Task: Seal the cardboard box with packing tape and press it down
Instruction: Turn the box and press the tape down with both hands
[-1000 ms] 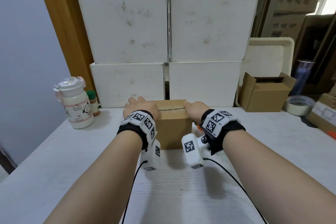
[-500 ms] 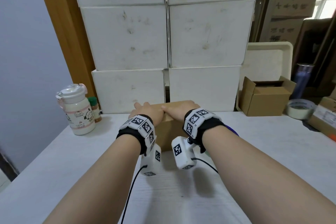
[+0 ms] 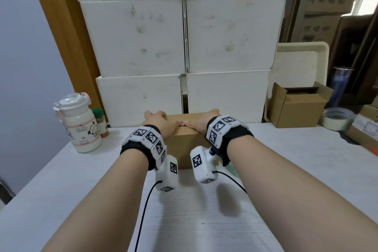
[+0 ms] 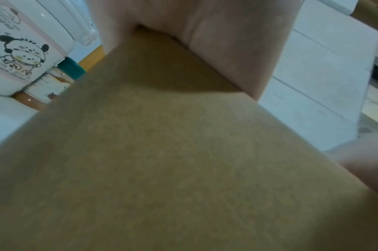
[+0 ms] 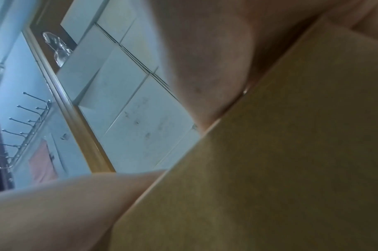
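Our left hand (image 3: 161,121) and right hand (image 3: 201,121) lie flat, fingers straight, pressing the top of the cardboard box (image 3: 184,147), thumbs meeting over the middle. The box sits on the table (image 3: 286,170) at twelve o'clock from us, before the white boxes (image 3: 184,37). We judge uneven pressure could buckle the flaps or slide the box back. The tape roll (image 3: 336,118) lies at two o'clock, well apart; we cannot see tape on the seam.
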Demonstrator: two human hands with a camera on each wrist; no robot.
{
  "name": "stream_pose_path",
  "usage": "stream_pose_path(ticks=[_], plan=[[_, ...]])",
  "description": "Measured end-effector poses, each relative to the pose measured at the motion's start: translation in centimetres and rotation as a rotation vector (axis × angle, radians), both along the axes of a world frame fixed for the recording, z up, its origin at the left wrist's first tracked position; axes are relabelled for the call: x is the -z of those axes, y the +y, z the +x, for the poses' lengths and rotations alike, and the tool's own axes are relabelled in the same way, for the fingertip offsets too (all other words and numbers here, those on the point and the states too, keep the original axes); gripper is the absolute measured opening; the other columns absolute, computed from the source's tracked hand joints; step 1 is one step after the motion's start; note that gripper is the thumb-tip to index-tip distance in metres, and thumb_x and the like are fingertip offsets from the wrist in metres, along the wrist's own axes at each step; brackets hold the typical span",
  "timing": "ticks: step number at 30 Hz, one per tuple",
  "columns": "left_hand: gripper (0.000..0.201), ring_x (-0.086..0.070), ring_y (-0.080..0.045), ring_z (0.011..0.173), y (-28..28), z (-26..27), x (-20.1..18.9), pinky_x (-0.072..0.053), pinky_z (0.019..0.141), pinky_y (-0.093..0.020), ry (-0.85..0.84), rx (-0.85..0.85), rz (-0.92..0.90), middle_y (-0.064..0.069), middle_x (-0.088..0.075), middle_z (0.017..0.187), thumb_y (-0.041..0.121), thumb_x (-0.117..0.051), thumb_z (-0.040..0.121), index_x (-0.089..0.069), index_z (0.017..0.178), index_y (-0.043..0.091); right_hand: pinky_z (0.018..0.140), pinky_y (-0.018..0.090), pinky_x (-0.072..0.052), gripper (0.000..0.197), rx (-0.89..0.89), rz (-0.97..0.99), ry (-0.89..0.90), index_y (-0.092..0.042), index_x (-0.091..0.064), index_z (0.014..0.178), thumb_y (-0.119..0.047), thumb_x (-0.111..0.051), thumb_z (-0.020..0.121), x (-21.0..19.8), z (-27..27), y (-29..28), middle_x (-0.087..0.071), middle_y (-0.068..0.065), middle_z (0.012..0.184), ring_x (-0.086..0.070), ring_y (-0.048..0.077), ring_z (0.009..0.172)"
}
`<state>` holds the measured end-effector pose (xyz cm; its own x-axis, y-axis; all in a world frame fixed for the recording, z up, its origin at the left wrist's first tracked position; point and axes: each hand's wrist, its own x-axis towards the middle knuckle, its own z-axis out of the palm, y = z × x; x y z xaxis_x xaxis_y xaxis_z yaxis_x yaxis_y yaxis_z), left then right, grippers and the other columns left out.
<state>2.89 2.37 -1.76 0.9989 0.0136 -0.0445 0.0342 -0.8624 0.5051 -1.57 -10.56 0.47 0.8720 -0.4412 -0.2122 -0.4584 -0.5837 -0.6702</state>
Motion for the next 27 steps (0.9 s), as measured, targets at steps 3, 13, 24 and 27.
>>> stream_pose_path(ticks=[3,13,24,27], plan=[[0.064,-0.052,-0.029,0.12,0.0,0.3,0.2,-0.043,0.094,-0.034,-0.011,-0.023,-0.044,-0.007,-0.029,0.145,0.055,-0.057,0.084,-0.045,0.137,0.021,0.097,0.03,-0.041,0.069,-0.009,-0.015,-0.013,0.0,-0.031,0.132,-0.043,-0.061,0.087,0.1,0.1,-0.3,-0.055,0.01,0.129,-0.054,0.024,0.119],[0.047,-0.056,-0.028,0.117,0.4,1.2,0.7,-0.045,0.096,-0.034,-0.064,-0.062,-0.174,-0.005,-0.038,0.147,0.042,-0.059,0.088,-0.055,0.13,0.024,0.095,0.034,-0.041,0.059,-0.058,0.046,-0.121,-0.002,-0.036,0.139,-0.025,-0.06,0.09,1.3,0.7,-1.4,-0.045,0.016,0.139,-0.047,0.03,0.126],[0.045,-0.046,-0.028,0.131,0.5,0.8,0.5,-0.035,0.104,-0.03,-0.073,-0.141,-0.296,-0.01,-0.044,0.146,0.016,-0.039,0.1,-0.037,0.145,0.01,0.074,0.028,-0.037,0.028,-0.152,-0.344,0.012,0.001,-0.05,0.122,-0.01,-0.038,0.099,1.1,1.0,-2.3,-0.056,0.014,0.126,-0.057,0.029,0.114],[0.055,-0.041,-0.031,0.133,0.3,0.2,0.3,-0.034,0.106,-0.037,-0.031,-0.141,-0.225,-0.012,-0.04,0.148,0.035,-0.041,0.098,-0.031,0.146,0.008,0.074,0.028,-0.038,0.03,-0.163,-0.354,0.008,0.0,-0.052,0.122,-0.007,-0.036,0.098,1.0,0.5,-2.2,-0.057,0.013,0.125,-0.057,0.028,0.105]])
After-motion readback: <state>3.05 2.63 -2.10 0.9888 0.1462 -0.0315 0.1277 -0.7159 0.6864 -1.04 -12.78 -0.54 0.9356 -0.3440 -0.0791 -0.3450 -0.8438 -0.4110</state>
